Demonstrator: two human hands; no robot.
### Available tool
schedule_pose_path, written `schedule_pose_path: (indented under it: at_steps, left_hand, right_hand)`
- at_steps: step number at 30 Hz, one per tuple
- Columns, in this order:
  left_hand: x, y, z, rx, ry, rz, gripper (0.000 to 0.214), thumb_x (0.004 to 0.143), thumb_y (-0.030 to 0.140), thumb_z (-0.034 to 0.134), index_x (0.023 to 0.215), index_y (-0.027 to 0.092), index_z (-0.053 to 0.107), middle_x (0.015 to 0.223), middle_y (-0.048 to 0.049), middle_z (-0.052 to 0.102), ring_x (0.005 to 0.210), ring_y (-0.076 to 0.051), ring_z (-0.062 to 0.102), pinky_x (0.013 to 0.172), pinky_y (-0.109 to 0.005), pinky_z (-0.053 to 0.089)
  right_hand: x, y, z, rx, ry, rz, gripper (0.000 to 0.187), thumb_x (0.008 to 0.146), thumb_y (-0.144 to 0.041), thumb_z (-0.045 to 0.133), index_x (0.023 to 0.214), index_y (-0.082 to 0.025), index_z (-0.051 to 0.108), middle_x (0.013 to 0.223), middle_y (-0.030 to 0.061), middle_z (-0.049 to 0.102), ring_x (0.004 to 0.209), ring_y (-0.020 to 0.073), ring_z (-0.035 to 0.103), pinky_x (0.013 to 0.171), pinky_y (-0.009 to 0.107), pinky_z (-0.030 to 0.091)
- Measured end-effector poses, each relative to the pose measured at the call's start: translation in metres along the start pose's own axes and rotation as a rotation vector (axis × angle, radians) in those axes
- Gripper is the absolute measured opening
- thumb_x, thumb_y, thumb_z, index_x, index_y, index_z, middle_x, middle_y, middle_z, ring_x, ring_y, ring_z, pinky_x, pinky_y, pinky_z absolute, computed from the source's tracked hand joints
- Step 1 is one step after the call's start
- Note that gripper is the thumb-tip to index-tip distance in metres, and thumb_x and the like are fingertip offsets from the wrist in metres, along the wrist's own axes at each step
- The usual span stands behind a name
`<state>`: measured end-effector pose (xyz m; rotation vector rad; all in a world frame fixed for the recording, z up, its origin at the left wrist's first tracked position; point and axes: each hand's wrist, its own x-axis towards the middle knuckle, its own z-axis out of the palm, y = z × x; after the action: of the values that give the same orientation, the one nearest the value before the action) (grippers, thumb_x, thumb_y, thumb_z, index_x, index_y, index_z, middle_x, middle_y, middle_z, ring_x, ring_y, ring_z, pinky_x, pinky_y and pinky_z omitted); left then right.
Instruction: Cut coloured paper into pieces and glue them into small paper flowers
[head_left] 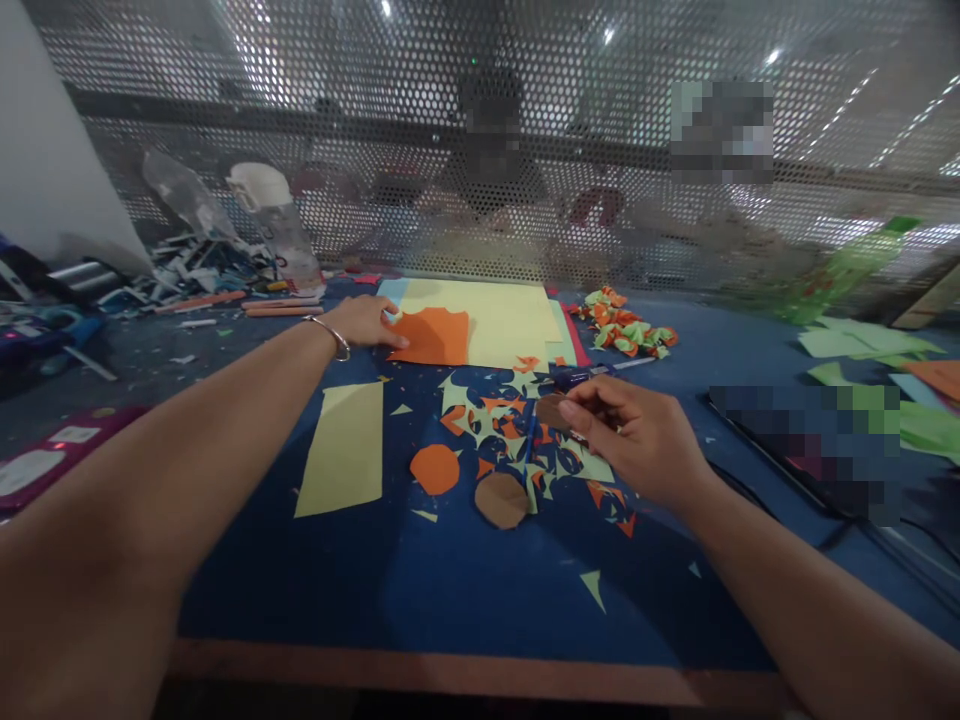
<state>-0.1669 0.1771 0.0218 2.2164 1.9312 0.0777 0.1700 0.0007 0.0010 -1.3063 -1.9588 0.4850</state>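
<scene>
My left hand point(366, 322), with a bracelet at the wrist, is closed on the left edge of an orange paper sheet point(435, 337) whose top edge has curved cutouts. That sheet lies over pale yellow sheets point(502, 310). My right hand point(637, 425) pinches a round brown cardboard piece point(552, 411) between thumb and fingers, above paper scraps point(487, 415). Nearer me lie an orange paper circle point(435, 470) and another round cardboard piece point(502, 500). A yellow-green paper strip point(345, 450) rests to their left.
A perforated metal panel point(360, 130) stands behind the blue tabletop point(450, 590). A clear bottle point(277, 230) and a heap of cut pieces point(195, 265) are at back left. Scraps pile up point(626, 325) behind a cutter point(589, 375). A dark device point(795, 450) with cables lies right.
</scene>
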Motion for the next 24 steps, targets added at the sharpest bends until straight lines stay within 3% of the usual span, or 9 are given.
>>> schedule_pose_path:
  at_steps: [6, 9, 11, 13, 16, 19, 24]
  left_hand:
    - [-0.005, -0.007, -0.005, -0.216, 0.064, 0.08, 0.063, 0.071, 0.057, 0.075, 0.115, 0.013, 0.065, 0.124, -0.0085, 0.069, 0.121, -0.028, 0.056, 0.105, -0.035, 0.041]
    - [-0.021, -0.01, -0.023, -0.405, 0.067, 0.091, 0.057, 0.082, 0.067, 0.062, 0.108, 0.017, 0.06, 0.095, -0.0034, 0.072, 0.097, -0.02, 0.061, 0.09, -0.036, 0.05]
    - [-0.035, -0.014, -0.039, -0.533, 0.029, 0.088, 0.051, 0.091, 0.068, 0.05, 0.101, 0.018, 0.056, 0.079, -0.0017, 0.065, 0.078, -0.015, 0.059, 0.076, -0.035, 0.052]
    - [-0.05, -0.02, -0.053, -0.614, 0.001, 0.08, 0.046, 0.092, 0.064, 0.052, 0.09, 0.019, 0.052, 0.07, 0.0011, 0.054, 0.071, -0.012, 0.055, 0.068, -0.032, 0.048]
    - [-0.066, -0.031, -0.066, -0.788, -0.02, 0.024, 0.038, 0.094, 0.053, 0.059, 0.084, 0.018, 0.047, 0.068, 0.005, 0.042, 0.066, -0.005, 0.045, 0.071, -0.03, 0.043]
    - [-0.068, -0.04, -0.065, -0.784, 0.012, 0.005, 0.037, 0.096, 0.052, 0.057, 0.085, 0.017, 0.049, 0.07, 0.005, 0.042, 0.065, -0.004, 0.036, 0.073, -0.029, 0.042]
    - [-0.051, -0.043, -0.042, -0.597, 0.099, -0.027, 0.051, 0.087, 0.07, 0.056, 0.083, 0.019, 0.052, 0.059, 0.0022, 0.047, 0.057, -0.009, 0.041, 0.056, -0.029, 0.045]
  right_hand:
    - [0.001, 0.001, 0.002, -0.07, -0.008, -0.031, 0.023, 0.094, -0.037, 0.059, 0.082, -0.019, 0.065, 0.065, -0.0011, 0.059, 0.053, 0.0097, 0.048, 0.05, 0.023, 0.038]
    - [0.001, 0.002, 0.002, -0.073, -0.011, -0.035, 0.023, 0.095, -0.037, 0.058, 0.083, -0.019, 0.066, 0.065, -0.0013, 0.059, 0.053, 0.0096, 0.048, 0.051, 0.023, 0.038]
    - [0.001, 0.003, 0.002, -0.071, -0.01, -0.032, 0.023, 0.095, -0.037, 0.058, 0.083, -0.019, 0.066, 0.067, -0.0007, 0.06, 0.054, 0.0098, 0.048, 0.052, 0.023, 0.038]
    - [0.0, 0.003, 0.001, -0.063, -0.008, -0.029, 0.024, 0.094, -0.037, 0.058, 0.083, -0.018, 0.065, 0.068, 0.0, 0.061, 0.055, 0.0101, 0.049, 0.052, 0.024, 0.038]
    - [-0.001, 0.002, 0.001, -0.051, -0.011, -0.038, 0.024, 0.094, -0.038, 0.058, 0.083, -0.018, 0.066, 0.068, -0.0001, 0.06, 0.054, 0.01, 0.048, 0.051, 0.023, 0.038]
    - [-0.001, 0.001, 0.003, -0.048, -0.001, -0.054, 0.024, 0.094, -0.038, 0.058, 0.083, -0.018, 0.065, 0.066, -0.001, 0.059, 0.053, 0.0094, 0.046, 0.051, 0.023, 0.037]
    - [0.0, 0.0, 0.004, -0.043, -0.002, -0.053, 0.024, 0.094, -0.038, 0.058, 0.083, -0.018, 0.065, 0.067, -0.0003, 0.061, 0.054, 0.0096, 0.048, 0.051, 0.023, 0.039]
